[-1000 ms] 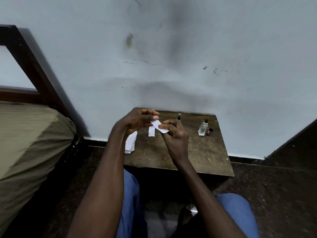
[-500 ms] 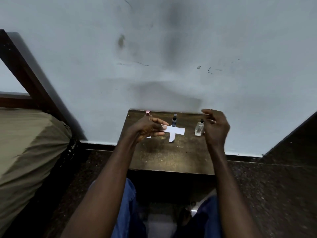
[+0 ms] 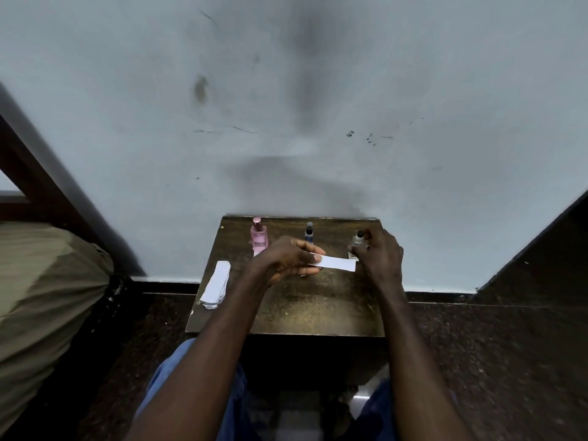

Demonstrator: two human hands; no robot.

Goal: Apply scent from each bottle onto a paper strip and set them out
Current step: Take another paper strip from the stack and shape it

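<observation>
Three scent bottles stand in a row at the back of a small wooden table (image 3: 286, 313): a pink bottle (image 3: 258, 236) on the left, a dark blue bottle (image 3: 308, 233) in the middle and a clear bottle (image 3: 357, 240) on the right. My left hand (image 3: 288, 259) pinches a white paper strip (image 3: 337, 262) by one end and holds it level above the table, pointing right. Around the clear bottle my right hand (image 3: 380, 254) is closed, hiding its lower part. A stack of spare strips (image 3: 217, 284) lies at the table's left edge.
The table stands against a grey wall (image 3: 286, 122). A bed with an olive cover (image 3: 47, 297) and a dark wooden frame fills the left side. My knees in blue jeans sit below the table's front edge. Dark speckled floor lies on both sides.
My right hand let go of the strip, moved right and closed on the clear bottle. My left hand kept the strip and turned it level, pointing toward that bottle.
</observation>
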